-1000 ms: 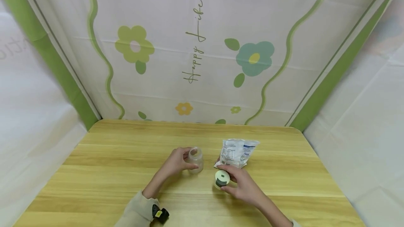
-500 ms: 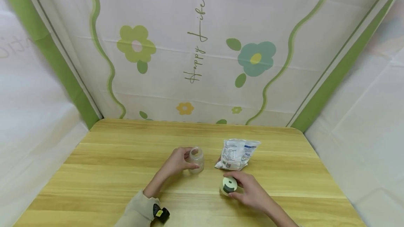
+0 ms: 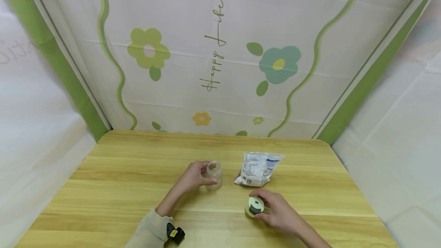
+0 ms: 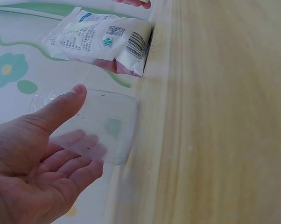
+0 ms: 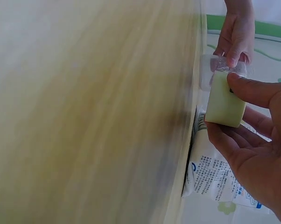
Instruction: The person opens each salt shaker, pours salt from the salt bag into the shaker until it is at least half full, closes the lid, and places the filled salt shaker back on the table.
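A clear jar [image 3: 215, 177] stands upright and uncapped on the table. My left hand [image 3: 194, 177] curves round its left side, thumb in front and fingers behind, as the left wrist view also shows through the jar's clear wall [image 4: 117, 121]. In my right hand [image 3: 277, 211] is a pale yellow-green round lid [image 3: 256, 204] with a dark grey patch on top, pinched between thumb and fingers close over the table. Seen from the right wrist, the lid [image 5: 224, 100] has a plain, thick side.
A white printed plastic bag [image 3: 256, 169] stands on the wooden table [image 3: 155, 152] behind my right hand, to the right of the jar. White fabric with flowers [image 3: 279, 64] hangs at the table's back edge. A black clip-like device [image 3: 175, 233] sits at my left cuff.
My right hand has moved right and toward me with the lid, away from the jar and the bag. The left hand and jar have stayed in place.
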Action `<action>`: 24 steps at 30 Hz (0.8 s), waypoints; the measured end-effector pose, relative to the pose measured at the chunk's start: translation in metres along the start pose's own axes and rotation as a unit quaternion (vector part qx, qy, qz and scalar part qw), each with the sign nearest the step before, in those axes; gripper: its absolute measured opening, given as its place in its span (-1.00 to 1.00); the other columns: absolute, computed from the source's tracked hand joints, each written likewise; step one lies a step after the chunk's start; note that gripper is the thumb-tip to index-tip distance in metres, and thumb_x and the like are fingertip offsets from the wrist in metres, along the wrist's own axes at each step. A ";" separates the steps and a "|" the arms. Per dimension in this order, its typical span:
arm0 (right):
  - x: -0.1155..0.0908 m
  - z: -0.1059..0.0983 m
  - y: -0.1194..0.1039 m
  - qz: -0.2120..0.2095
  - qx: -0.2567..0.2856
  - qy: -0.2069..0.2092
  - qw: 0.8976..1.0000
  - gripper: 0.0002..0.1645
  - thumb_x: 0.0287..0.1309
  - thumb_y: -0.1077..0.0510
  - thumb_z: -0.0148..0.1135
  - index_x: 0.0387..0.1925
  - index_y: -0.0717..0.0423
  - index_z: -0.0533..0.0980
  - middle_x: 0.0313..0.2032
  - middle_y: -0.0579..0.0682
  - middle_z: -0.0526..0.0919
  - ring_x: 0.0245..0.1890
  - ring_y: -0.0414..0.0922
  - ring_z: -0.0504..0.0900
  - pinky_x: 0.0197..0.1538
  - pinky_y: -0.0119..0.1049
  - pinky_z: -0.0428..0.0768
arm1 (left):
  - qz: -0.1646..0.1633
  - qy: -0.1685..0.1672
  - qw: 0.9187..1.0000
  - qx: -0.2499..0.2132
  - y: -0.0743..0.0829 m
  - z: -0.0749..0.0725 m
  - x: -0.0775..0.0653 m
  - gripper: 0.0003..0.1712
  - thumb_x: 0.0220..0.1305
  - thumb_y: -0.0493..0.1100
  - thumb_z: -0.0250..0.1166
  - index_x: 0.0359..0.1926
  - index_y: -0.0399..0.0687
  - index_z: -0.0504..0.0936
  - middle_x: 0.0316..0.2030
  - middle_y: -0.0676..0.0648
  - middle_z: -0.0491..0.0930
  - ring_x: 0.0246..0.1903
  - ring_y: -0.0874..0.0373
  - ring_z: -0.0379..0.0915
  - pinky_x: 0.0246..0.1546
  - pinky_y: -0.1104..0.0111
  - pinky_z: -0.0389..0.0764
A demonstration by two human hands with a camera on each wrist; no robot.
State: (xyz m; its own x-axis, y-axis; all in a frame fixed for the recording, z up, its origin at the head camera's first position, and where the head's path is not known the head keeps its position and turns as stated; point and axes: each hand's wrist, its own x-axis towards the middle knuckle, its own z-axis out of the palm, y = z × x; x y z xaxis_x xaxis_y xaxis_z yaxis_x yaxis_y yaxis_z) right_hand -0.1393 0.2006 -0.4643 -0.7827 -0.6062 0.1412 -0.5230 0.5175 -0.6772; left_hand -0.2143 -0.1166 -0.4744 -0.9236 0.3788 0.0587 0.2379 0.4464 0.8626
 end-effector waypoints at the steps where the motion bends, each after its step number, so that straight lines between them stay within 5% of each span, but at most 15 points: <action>1: 0.000 -0.001 0.000 0.002 -0.004 -0.002 1.000 -0.41 -0.03 0.26 0.53 0.08 0.17 0.52 0.02 -0.01 0.65 0.03 -0.19 0.64 0.06 -0.33 0.67 | -0.001 -0.001 1.000 0.000 0.000 0.000 0.000 -0.28 0.06 -0.13 0.55 0.23 -0.32 0.55 0.15 -0.31 0.60 0.14 -0.19 0.57 0.11 0.09 0.62; 24: -0.005 -0.003 0.005 0.034 -0.043 -0.057 0.997 -0.42 -0.06 0.15 0.57 0.02 -0.05 0.51 -0.08 -0.23 0.67 -0.06 -0.36 0.62 -0.03 -0.36 0.65 | 0.002 -0.013 1.000 -0.018 0.001 -0.003 -0.002 -0.28 0.10 -0.13 0.53 0.26 -0.27 0.53 0.19 -0.28 0.58 0.18 -0.16 0.54 0.12 0.13 0.62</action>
State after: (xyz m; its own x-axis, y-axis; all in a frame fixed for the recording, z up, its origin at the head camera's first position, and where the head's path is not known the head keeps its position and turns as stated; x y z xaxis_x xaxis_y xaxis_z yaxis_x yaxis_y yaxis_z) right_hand -0.1389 0.2082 -0.4662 -0.7761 -0.6305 0.0112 -0.5013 0.6060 -0.6177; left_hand -0.2126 -0.1193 -0.4721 -0.9147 0.4010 0.0497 0.2297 0.4149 0.8804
